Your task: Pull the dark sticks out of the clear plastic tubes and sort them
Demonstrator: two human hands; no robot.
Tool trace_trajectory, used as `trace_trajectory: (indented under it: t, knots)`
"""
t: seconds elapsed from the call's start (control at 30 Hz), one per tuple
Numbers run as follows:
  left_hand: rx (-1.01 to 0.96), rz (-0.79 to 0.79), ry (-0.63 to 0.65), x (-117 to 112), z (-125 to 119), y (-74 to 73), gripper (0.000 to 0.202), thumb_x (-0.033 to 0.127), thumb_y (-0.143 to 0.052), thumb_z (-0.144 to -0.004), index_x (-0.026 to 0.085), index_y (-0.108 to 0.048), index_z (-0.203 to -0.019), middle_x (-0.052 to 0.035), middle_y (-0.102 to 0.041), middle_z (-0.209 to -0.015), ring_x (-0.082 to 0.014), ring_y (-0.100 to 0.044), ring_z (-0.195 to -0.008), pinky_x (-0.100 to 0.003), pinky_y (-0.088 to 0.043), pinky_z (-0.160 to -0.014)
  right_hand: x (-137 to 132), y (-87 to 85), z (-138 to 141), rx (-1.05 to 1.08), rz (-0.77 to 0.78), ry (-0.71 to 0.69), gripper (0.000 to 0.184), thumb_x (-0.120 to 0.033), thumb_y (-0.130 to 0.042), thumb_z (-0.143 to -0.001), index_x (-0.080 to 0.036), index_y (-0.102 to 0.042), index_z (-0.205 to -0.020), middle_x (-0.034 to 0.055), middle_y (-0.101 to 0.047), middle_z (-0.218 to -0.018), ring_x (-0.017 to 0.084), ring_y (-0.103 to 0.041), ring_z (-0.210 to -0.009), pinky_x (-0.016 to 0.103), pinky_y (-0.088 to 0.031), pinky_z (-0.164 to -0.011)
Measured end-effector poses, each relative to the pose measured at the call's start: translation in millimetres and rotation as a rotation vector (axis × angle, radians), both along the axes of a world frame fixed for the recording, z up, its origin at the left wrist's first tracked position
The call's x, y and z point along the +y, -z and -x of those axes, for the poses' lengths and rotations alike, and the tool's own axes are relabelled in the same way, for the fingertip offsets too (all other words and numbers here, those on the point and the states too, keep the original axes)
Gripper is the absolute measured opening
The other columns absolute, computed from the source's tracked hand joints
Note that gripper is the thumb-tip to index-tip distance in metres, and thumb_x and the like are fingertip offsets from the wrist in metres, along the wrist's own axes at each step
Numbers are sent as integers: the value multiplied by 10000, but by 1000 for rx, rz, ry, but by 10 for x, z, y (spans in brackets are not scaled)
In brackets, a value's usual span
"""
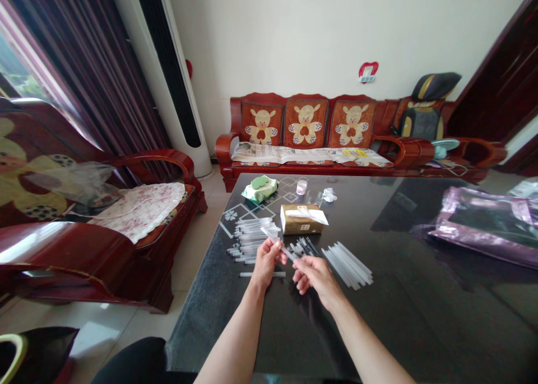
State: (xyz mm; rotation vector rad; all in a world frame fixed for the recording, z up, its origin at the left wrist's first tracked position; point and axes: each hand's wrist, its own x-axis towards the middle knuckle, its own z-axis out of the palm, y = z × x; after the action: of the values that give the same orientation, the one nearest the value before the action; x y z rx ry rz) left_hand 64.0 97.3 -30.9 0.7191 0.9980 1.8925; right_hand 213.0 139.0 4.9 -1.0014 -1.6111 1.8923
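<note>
My left hand (269,259) pinches a slim, translucent plastic tube (289,254) near its middle. The fingers of my right hand (313,277) close on the tube's lower right end, and it slants up to the left. Behind my left hand lies a pile of whitish tubes (250,235), some with dark ends. One single tube (247,274) rests apart, partly hidden by my left wrist. Beyond my right hand are thin dark sticks (309,246), partly covered by it. To their right, clear tubes (347,265) lie side by side.
A tissue box (294,225) stands behind the piles on the black table (403,317). Farther back are a wet-wipes pack (259,190), a small white cup (301,187), a clear glass (313,198) and crumpled tissue (329,194). A purple-edged plastic bag (483,227) lies at right.
</note>
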Motion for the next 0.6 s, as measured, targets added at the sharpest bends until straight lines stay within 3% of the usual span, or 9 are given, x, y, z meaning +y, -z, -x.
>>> trace_trajectory:
  t: [0.1,0.3,0.47,0.6]
  knots:
    - [3,0,8,3,-4,2,305,419,-654,-778,137,-547,-823,19,-564,-577,-76,-505,-463,-194,-429,-479,-2,7,8,5,12,-35,421,-537,-548,-790,-118,-590,-766,17,-619,-513,106,-537,-361,205,-436,-330]
    - [21,-4,29,5,-4,18,288,409,-643,-791,138,-554,-830,13,-575,-585,-83,-520,-477,-199,-441,-485,2,-26,5,-3,-42,43,326,-427,-698,-685,-126,-575,-707,13,-630,-533,98,-544,-388,193,-438,-344]
    - [22,-22,22,3,8,26,268,392,-627,-808,138,-549,-837,9,-584,-603,-80,-521,-485,-199,-443,-490,-3,1,1,-1,41,-39,424,-536,-536,-797,-116,-592,-798,27,-628,-531,112,-543,-370,215,-443,-335]
    - [26,-19,26,-1,-1,24,273,401,-627,-806,141,-547,-832,15,-578,-590,-81,-520,-477,-199,-438,-487,15,8,-8,-13,-42,-59,348,-474,-563,-786,-127,-583,-766,10,-616,-530,102,-536,-372,198,-425,-336]
